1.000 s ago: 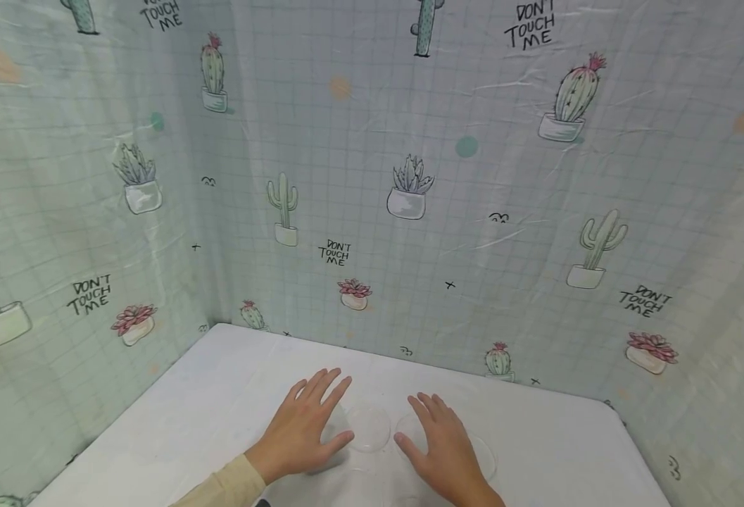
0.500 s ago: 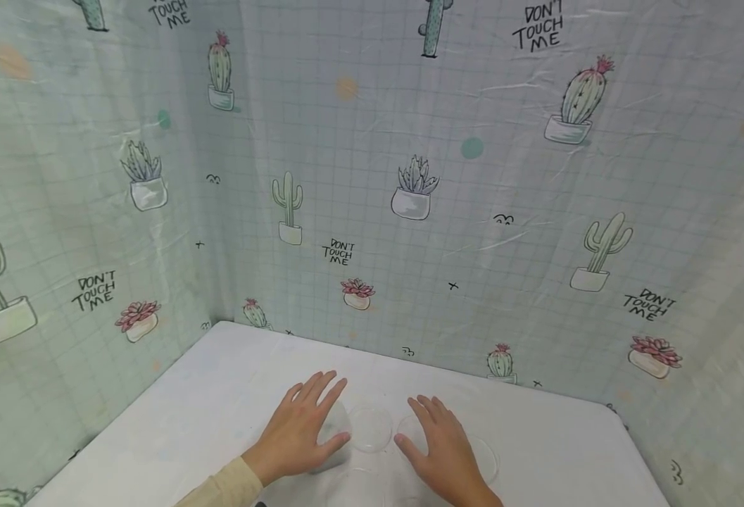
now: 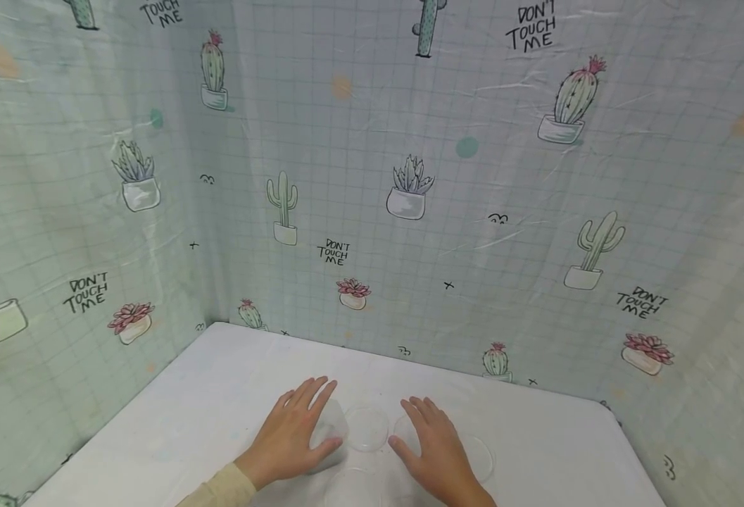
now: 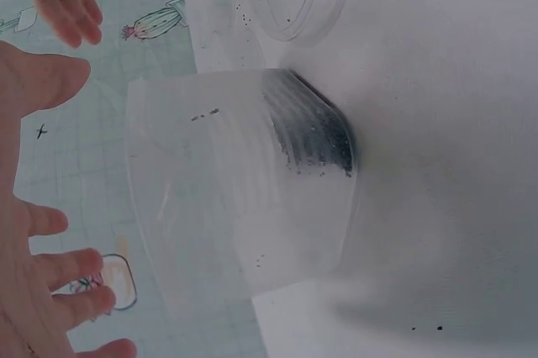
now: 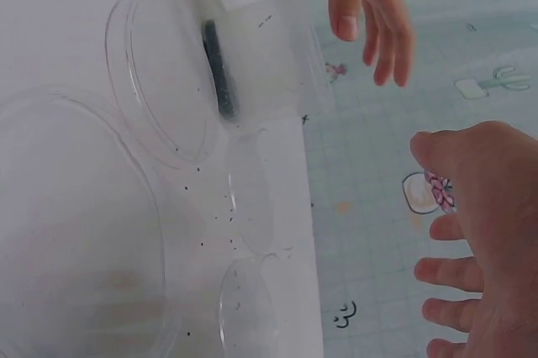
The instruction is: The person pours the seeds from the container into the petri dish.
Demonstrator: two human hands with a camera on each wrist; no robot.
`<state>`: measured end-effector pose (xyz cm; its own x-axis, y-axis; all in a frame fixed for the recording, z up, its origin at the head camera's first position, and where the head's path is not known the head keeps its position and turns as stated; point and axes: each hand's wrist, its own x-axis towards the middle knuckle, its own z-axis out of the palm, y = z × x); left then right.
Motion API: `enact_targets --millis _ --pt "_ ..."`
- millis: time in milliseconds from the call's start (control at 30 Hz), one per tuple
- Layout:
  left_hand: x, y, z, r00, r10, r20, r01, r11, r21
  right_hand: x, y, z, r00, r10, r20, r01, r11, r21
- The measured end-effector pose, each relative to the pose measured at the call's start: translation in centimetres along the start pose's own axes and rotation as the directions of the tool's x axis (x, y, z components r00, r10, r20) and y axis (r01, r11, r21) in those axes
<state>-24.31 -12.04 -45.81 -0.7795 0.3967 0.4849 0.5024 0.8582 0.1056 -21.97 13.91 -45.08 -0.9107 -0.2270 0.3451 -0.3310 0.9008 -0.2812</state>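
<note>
A translucent plastic container (image 4: 244, 181) with dark grains (image 4: 311, 131) at its bottom stands on the white table. My left hand (image 3: 291, 433) hovers above it, fingers spread and holding nothing; in the head view it overlaps part of the container. Several clear round dishes lie nearby: one flat dish (image 3: 368, 429) sits between my hands, and a larger one (image 5: 76, 223) shows in the right wrist view. Held above the dishes, my right hand (image 3: 436, 451) has its fingers extended and grips nothing. It partly hides the dishes (image 3: 481, 459) on the right.
Small dark specks (image 5: 200, 207) are scattered on the white table (image 3: 555, 443) among the dishes. A cactus-print curtain (image 3: 346, 176) hangs behind the table and along its sides.
My left hand has drifted slightly left and toward me. The right hand has shifted a little left. Both stay open above the container and dishes.
</note>
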Motion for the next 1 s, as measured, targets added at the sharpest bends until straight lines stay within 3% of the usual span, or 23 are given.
enact_targets --millis 267,767,1000 --pt "-0.4 -0.4 0.6 1.000 -0.014 -0.002 0.014 1.000 -0.028 0.1 0.1 0.3 1.000 -0.003 -0.015 0.004 1.000 0.015" --pt "-1.2 -1.1 1.7 0.998 -0.037 -0.041 0.034 0.998 -0.059 0.5 0.0 0.9 0.999 0.033 0.041 -0.036 0.996 0.080" --pt "-1.5 -1.4 2.2 0.997 -0.078 -0.013 0.077 0.994 -0.082 0.8 -0.5 1.0 0.998 0.044 0.054 -0.050 0.994 0.100"
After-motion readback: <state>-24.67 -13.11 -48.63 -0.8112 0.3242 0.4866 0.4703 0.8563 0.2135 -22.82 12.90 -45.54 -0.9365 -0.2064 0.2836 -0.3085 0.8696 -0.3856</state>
